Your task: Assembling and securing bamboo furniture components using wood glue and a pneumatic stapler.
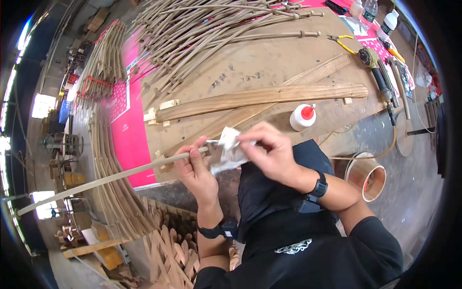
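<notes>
A long, thin wooden rod stretches out to the left, and my left hand is closed around it near its right end. Just right of that end, my right hand pinches a crumpled white tissue or cloth, which hangs below the fingers. Whether the cloth touches the rod I cannot tell. Beyond my right hand, a white squeeze bottle with a red cap stands on the brown work board. Across the board lies a long shaped wooden bar, its left end by small wood blocks.
Many knobbed wooden rods are heaped at the back. Bundled rods and curved strips are on the left, cut wood pieces below. Yellow-handled pliers, a hand tool with a hose and a round drum are right.
</notes>
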Available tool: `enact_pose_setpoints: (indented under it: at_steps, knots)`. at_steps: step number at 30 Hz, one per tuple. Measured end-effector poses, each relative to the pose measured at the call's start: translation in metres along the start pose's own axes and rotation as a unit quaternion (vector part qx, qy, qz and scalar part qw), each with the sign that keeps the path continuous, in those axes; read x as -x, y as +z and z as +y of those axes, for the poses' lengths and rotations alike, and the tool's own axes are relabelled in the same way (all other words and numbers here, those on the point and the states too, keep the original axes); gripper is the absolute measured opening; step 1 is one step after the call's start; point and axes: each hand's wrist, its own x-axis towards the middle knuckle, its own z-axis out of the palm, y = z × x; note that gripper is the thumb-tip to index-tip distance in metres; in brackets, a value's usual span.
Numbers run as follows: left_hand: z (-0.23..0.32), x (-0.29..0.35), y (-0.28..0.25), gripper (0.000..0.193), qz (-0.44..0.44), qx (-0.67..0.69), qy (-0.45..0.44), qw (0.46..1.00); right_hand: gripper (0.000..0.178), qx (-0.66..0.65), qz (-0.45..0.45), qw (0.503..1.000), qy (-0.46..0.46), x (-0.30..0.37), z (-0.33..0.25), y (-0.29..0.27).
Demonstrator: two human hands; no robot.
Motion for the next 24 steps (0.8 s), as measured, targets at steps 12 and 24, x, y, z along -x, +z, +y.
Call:
enact_pose_setpoints:
  at_steps: [12,24]
  knots:
    - [0.009,0.003,0.005,0.014,-0.045,0.068,-0.006,0.997,0.025,0.175,-0.043,0.97,-0.164,-0.004,-0.01,0.009]
    - [0.016,0.028,0.015,0.015,-0.05,0.009,-0.078,0.996,0.01,0.234,-0.033,0.972,-0.01,-0.019,0.002,0.002]
